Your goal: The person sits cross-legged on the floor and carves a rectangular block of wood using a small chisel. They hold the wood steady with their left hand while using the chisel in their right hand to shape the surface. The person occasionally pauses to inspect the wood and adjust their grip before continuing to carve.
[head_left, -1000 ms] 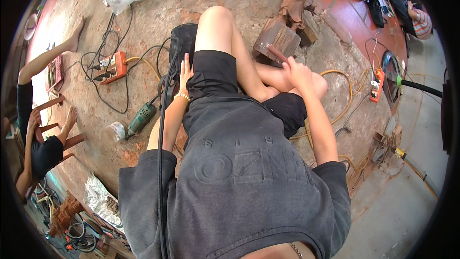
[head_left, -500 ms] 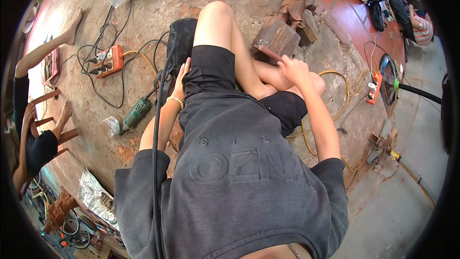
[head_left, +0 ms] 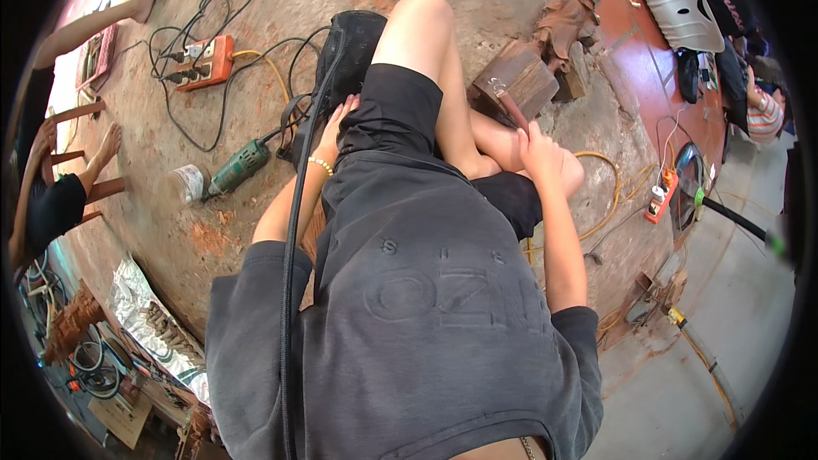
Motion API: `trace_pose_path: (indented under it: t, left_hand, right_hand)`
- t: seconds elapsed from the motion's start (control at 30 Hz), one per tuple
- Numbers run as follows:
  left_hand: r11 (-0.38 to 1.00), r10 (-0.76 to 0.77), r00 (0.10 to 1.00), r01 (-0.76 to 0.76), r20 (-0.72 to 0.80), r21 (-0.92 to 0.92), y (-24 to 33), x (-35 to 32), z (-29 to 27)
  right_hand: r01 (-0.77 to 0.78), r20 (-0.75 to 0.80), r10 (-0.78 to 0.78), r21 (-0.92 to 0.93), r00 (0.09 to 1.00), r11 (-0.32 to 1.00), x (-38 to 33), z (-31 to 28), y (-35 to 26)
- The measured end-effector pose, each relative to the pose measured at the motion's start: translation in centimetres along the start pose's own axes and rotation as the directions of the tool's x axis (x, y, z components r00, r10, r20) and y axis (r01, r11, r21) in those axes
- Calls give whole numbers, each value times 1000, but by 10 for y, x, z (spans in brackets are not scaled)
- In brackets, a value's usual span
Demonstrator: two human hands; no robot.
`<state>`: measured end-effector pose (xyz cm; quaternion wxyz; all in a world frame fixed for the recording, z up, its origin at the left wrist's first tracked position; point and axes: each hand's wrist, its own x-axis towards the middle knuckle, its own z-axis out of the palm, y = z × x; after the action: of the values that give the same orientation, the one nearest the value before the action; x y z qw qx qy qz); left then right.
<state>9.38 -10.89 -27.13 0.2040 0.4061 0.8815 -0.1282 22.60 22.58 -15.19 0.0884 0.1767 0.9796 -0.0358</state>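
I am sitting on the dusty floor with my knees drawn up, and the work is at the upper middle of the frame: a dark wooden block (head_left: 516, 78) stands just beyond my shin, right of centre. My right hand (head_left: 538, 153) is closed around a slim, reddish-brown tool (head_left: 509, 107), a chisel or rod as far as I can make out, whose far end meets the near face of the block. My left hand (head_left: 337, 119) lies flat with the fingers spread on the edge of my black shorts, left of centre, beside a black bag (head_left: 345, 55); it grips nothing. A thick black hose (head_left: 294, 230) runs down past that wrist toward the bottom of the frame.

I judge that I am at the stage of setting the tool tip on the wood, with the block not yet steadied by my free hand. The next move, as I read it, calls for holding the block firm and keeping the tip from skating off the face toward my leg, which sits very close.

Further left on the floor lie a green power grinder (head_left: 239, 167) and an orange power strip (head_left: 207, 61) with tangled cables
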Motion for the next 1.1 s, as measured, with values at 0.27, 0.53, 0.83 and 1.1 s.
trace_pose_path:
  t: [0.27,0.53,0.83,1.1]
  left_hand:
    - [982,-45,987,15,-155,-190,7,-2,-7]
    - [988,-129,953,101,-274,-116,7,4,-18]
    - [989,-146,972,146,-187,-12,15,-3,-75]
    - [923,-377,817,373,-437,-97,20,6,-10]
  right_hand:
    - [-28,-46,32,88,998,996,-10,11,-3]
    - [-103,52,94,191,994,976,-11,14,-5]
    - [-52,-36,68,339,997,939,-17,27,-5]
    - [-39,49,24,332,999,942,-18,20,-7]
